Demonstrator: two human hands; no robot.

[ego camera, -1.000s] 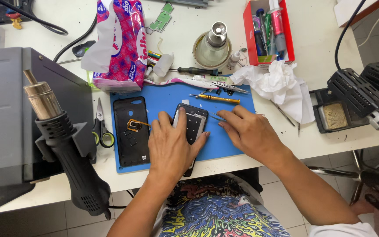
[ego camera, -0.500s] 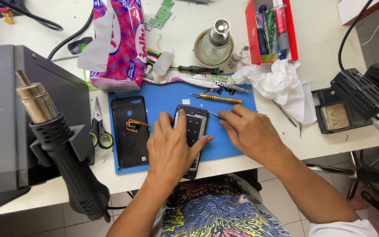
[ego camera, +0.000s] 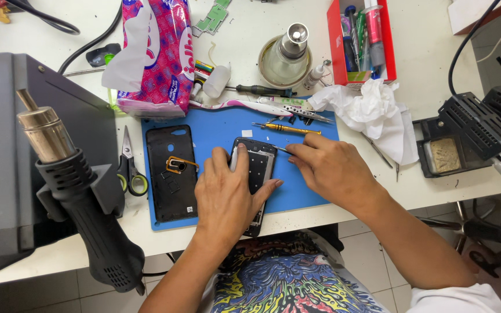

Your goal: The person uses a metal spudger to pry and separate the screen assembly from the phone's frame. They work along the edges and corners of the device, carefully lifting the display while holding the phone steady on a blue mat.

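Opened phone lies on the blue mat, pinned flat under the left hand; the right hand pinches thin tweezers at its top edge. Beyond the left hand's fingers leans a pink tissue pack; beyond the right stands a red tray.
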